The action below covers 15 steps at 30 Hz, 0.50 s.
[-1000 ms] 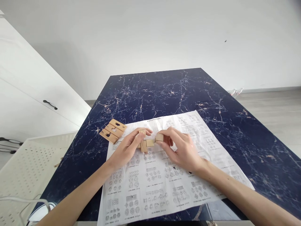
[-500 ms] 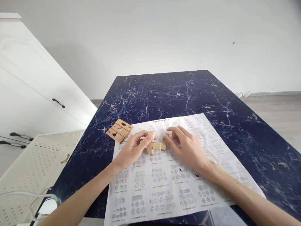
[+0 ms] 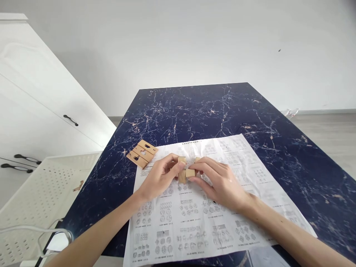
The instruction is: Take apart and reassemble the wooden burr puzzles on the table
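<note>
My left hand (image 3: 161,175) pinches an upright pale wooden puzzle piece (image 3: 182,177), thumb on its near side. Against its right side lies a small wooden block end (image 3: 190,173), which the thumb and fingers of my right hand (image 3: 221,178) close around. A further bit of pale wood (image 3: 197,159) peeks out behind the right fingers. Whether these parts are joined into one piece I cannot tell, as the fingers cover much of them. Both hands work just above a printed sheet (image 3: 191,218) with rows of small line drawings.
Flat wooden pieces with cut-outs (image 3: 142,153) lie side by side at the sheet's upper left corner. The dark blue marbled table (image 3: 189,111) reaches back toward the wall. On the left stand a white cabinet (image 3: 55,96) and a perforated white surface (image 3: 52,185) with a cable.
My right hand has moved left and its fingers have closed around the right part of the wooden pieces. My left hand has shifted slightly right, still pinching its piece.
</note>
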Available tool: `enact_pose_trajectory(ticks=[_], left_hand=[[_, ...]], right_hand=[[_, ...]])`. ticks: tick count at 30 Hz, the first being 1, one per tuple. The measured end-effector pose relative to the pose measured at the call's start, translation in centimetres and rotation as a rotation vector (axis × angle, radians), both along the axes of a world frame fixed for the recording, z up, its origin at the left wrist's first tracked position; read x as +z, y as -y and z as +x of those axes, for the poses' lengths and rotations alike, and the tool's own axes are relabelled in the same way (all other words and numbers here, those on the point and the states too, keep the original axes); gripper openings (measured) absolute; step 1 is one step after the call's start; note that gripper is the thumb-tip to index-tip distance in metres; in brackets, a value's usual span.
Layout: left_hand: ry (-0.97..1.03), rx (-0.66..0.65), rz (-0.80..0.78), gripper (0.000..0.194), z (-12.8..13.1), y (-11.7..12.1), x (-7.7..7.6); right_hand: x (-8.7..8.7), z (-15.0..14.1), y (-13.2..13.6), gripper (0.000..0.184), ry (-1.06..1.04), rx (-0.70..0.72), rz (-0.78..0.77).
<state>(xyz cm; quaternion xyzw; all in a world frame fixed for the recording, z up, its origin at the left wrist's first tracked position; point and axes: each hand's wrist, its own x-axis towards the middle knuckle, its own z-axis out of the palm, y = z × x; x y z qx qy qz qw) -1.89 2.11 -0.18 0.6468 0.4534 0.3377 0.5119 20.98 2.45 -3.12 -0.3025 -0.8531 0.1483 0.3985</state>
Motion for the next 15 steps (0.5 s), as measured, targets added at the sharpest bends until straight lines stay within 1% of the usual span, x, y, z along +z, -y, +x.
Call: enact_pose_trajectory(ticks=[3, 5, 7, 10, 12, 13, 15], left_hand=[[-0.03, -0.01, 0.149, 0.025, 0.0, 0.0, -0.2], [-0.04, -0.008, 0.257, 0.02, -0.2, 0.0, -0.5], [-0.066, 0.0, 0.356, 0.017, -0.4, -0.1, -0.8], [-0.156, -0.008, 0.553, 0.017, -0.7, -0.2, -1.2], [-0.24, -0.065, 0.718, 0.016, -0.8, -0.1, -1.1], [-0.275, -0.104, 0.785, 0.016, -0.8, 0.0, -1.1], [-0.306, -0.166, 0.847, 0.016, -0.6, 0.3, -1.0]], right_hand=[[0.0, 0.2, -0.1, 0.02, 0.002, -0.041, -0.044], [0.0, 0.2, -0.1, 0.023, 0.008, -0.083, -0.126], [0.1, 0.1, 0.0, 0.025, -0.015, -0.133, -0.253], [0.3, -0.2, 0.1, 0.028, -0.119, -0.173, -0.519], [0.6, -0.3, 0.0, 0.033, -0.217, -0.162, -0.701], [0.7, -0.3, -0.1, 0.036, -0.271, -0.152, -0.766], [1.0, -0.1, -0.5, 0.04, -0.377, -0.139, -0.832]])
